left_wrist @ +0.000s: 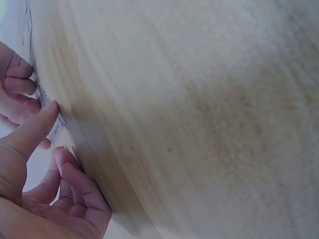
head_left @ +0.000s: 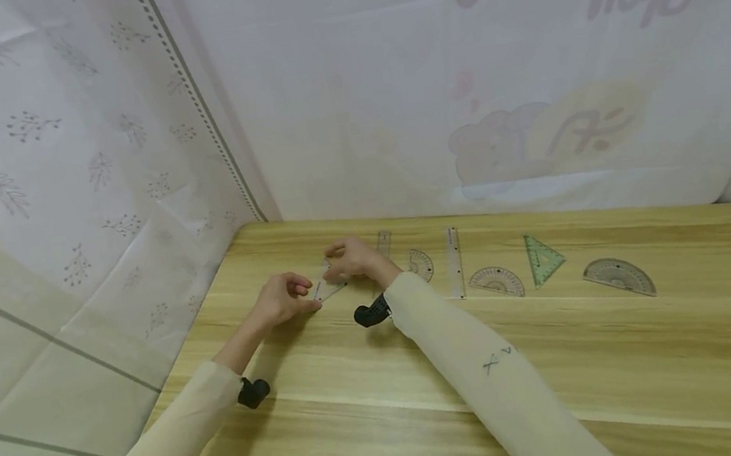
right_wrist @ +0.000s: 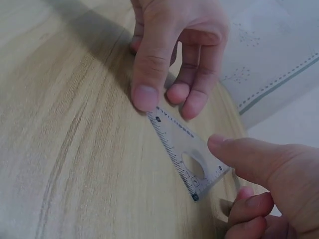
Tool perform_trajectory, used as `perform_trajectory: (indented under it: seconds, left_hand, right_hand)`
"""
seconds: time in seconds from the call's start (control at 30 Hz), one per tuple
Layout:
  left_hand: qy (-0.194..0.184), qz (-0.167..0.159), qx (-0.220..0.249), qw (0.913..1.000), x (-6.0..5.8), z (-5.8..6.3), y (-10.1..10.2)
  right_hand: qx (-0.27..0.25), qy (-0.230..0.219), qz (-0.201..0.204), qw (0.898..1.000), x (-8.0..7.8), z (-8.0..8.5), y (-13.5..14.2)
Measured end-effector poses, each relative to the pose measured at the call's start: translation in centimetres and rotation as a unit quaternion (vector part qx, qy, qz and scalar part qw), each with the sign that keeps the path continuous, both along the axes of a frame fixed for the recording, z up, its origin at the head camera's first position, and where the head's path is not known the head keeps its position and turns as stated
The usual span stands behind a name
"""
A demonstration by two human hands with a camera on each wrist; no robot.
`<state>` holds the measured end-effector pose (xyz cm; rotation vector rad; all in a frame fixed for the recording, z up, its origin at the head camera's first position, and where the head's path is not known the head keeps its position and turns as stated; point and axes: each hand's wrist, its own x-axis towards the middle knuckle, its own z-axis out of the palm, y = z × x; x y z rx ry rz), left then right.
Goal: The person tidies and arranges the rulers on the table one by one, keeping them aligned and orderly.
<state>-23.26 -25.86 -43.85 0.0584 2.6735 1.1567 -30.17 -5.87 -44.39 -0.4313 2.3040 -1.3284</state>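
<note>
A small clear set square point(right_wrist: 174, 137) with black scale marks and an oval hole lies between my two hands, low over the wooden table. My left hand point(head_left: 280, 301) touches its narrow tip with the thumb point(right_wrist: 146, 97), while the other fingers hang apart from it, loosely bent. At the opposite end, my right hand point(head_left: 354, 259) holds a corner, the thumb over the edge and bent fingers close below. In the left wrist view, the set square point(left_wrist: 57, 127) is mostly hidden behind the hands.
Rightward along the table point(head_left: 382, 430) lie a short clear ruler point(head_left: 384, 241), a small protractor point(head_left: 421, 264), a longer ruler point(head_left: 455, 262), another protractor point(head_left: 497, 281), a green set square point(head_left: 544, 262) and a large grey protractor point(head_left: 619, 277). Printed curtains point(head_left: 347, 104) hang behind and left.
</note>
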Motion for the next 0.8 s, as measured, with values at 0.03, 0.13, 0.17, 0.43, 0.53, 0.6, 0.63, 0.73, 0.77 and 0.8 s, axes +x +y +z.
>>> perform_trajectory:
  seconds: [0.03, 0.13, 0.17, 0.43, 0.53, 0.6, 0.63, 0.73, 0.77, 0.8]
  left_hand:
    - [0.002, -0.002, 0.001, 1.0000, 0.04, -0.08, 0.02]
    - [0.006, -0.004, 0.005, 1.0000, 0.13, -0.22, 0.10]
    - [0.008, -0.005, 0.006, 0.9999, 0.14, -0.25, 0.11]
    - [0.013, -0.003, 0.011, 0.9998, 0.12, -0.43, -0.05]
    - [0.014, -0.003, 0.012, 0.9998, 0.17, -0.41, -0.06]
    - [0.015, -0.003, 0.011, 0.9998, 0.19, -0.41, -0.05]
    - [0.015, -0.003, 0.011, 0.9998, 0.20, -0.40, -0.04]
    - [0.015, 0.001, 0.011, 0.9998, 0.13, -0.42, 0.02]
    - [0.016, 0.000, 0.011, 0.9998, 0.10, -0.41, 0.01]
    - [0.016, 0.000, 0.011, 0.9998, 0.05, -0.40, 0.03]
  right_hand:
    - [0.010, 0.009, 0.002, 1.000, -0.04, -0.03, -0.02]
    - [0.035, 0.033, 0.010, 0.999, -0.10, -0.02, -0.03]
    - [0.043, 0.041, 0.013, 0.998, -0.11, 0.03, -0.05]
    - [0.057, 0.052, 0.026, 0.997, -0.22, 0.24, -0.20]
    - [0.056, 0.048, 0.025, 0.997, -0.25, 0.29, -0.25]
    - [0.057, 0.047, 0.026, 0.997, -0.30, 0.32, -0.26]
    - [0.058, 0.047, 0.027, 0.997, -0.34, 0.31, -0.27]
    - [0.057, 0.041, 0.026, 0.997, -0.45, 0.35, -0.24]
    - [0.056, 0.038, 0.024, 0.997, -0.52, 0.33, -0.22]
    - [0.054, 0.034, 0.021, 0.998, -0.58, 0.31, -0.21]
